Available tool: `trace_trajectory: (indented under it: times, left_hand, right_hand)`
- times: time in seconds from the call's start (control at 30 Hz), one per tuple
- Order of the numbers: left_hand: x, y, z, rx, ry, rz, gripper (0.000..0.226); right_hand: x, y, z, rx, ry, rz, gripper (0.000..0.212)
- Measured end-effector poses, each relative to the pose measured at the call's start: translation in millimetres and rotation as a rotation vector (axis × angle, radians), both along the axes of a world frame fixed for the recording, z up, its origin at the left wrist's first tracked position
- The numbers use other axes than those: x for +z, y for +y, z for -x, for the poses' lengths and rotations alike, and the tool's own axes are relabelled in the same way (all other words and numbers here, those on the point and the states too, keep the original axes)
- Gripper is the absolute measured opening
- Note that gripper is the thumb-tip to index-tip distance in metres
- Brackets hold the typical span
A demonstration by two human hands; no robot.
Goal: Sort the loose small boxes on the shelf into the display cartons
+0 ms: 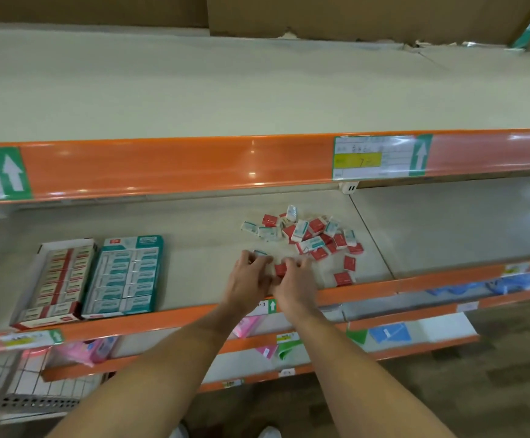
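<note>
While both hands meet near the front edge of the shelf (194, 245), the left hand (251, 276) curls its fingers over a teal-and-white box (259, 252), and the right hand (298, 279) pinches a red box (280, 269) just beside it. Behind them, toward the shelf's right part, lies the heap of loose small boxes (307, 237): flat red ones and white ones with teal print, jumbled at all angles, a few red strays nearer the front edge. At the left end stand two display cartons touching side by side, the red carton (53, 279) and the teal carton (124, 276), both packed in neat rows.
</note>
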State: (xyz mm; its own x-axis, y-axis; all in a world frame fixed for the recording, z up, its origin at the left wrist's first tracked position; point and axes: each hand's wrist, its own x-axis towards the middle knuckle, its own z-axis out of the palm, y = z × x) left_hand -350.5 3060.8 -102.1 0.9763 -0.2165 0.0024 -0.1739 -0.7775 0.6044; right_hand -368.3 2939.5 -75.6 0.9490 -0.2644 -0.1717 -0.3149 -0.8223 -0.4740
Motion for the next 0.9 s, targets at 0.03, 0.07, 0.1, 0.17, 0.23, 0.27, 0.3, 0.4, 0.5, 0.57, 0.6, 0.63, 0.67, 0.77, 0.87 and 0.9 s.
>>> trace_trajectory:
  times: [0.03,0.07,0.1,0.17,0.23,0.27,0.3,0.4,0.5,0.57,0.6,0.63,0.67,0.77,0.87,0.9]
  left_hand:
    - [0.9,3.6,1.1,0.045,0.012,0.078,0.038]
    - [2.2,6.5,1.9,0.086,0.014,0.141,0.035]
    - [3.5,8.5,2.5,0.126,0.002,0.183,0.033]
    - [4.2,10.6,2.3,0.182,-0.001,0.205,0.035]
    - [4.0,10.7,0.4,0.172,0.011,0.199,0.049]
    - [3.0,10.9,-1.0,0.149,0.01,0.185,0.058]
    - [1.1,10.9,-3.1,0.121,0.009,0.161,0.065]
    - [0.6,11.8,-7.7,0.081,0.017,0.058,0.058]
    - [-2.1,13.6,-7.6,0.088,0.02,0.065,0.044]
    - [-4.3,15.4,-4.2,0.09,0.004,0.1,0.042]
    - [-4.8,16.1,-2.4,0.085,-0.009,0.107,0.042]
    - [-5.4,16.4,-0.6,0.075,-0.018,0.107,0.042]
    - [-4.7,16.3,1.2,0.067,-0.022,0.099,0.042]
    - [-1.8,15.9,4.2,0.069,-0.037,0.096,0.044]
    - [0.7,16.7,5.1,0.087,-0.017,0.145,0.047]
    - [1.3,17.2,5.8,0.09,-0.007,0.161,0.046]
  right_hand:
    - [-1.6,2.4,0.6,0.018,-0.003,0.026,0.053]
    - [-2.1,6.0,1.0,0.025,-0.025,0.04,0.049]
    - [-1.8,7.9,0.7,-0.004,-0.051,0.009,0.044]
    - [3.7,13.3,0.5,-0.069,-0.1,-0.16,0.035]
    - [7.2,14.3,-0.1,-0.142,-0.144,-0.341,0.031]
    - [7.8,13.7,0.8,-0.149,-0.16,-0.375,0.029]
    - [5.5,11.8,1.7,-0.15,-0.173,-0.401,0.025]
    - [0.4,3.1,5.2,-0.168,-0.151,-0.496,0.016]
    - [-0.1,-4.7,5.2,-0.161,-0.114,-0.541,0.031]
    - [1.6,-6.7,6.6,-0.123,-0.11,-0.539,0.04]
    - [3.0,-6.7,7.0,-0.104,-0.106,-0.532,0.044]
    - [3.4,-7.0,6.8,-0.087,-0.095,-0.518,0.047]
    - [4.6,-7.1,6.2,-0.077,-0.084,-0.499,0.048]
    - [2.7,-7.2,2.6,-0.052,-0.067,-0.428,0.048]
    - [1.3,-5.3,1.0,-0.014,-0.059,-0.382,0.047]
    - [0.2,-4.7,1.0,-0.001,-0.065,-0.376,0.047]
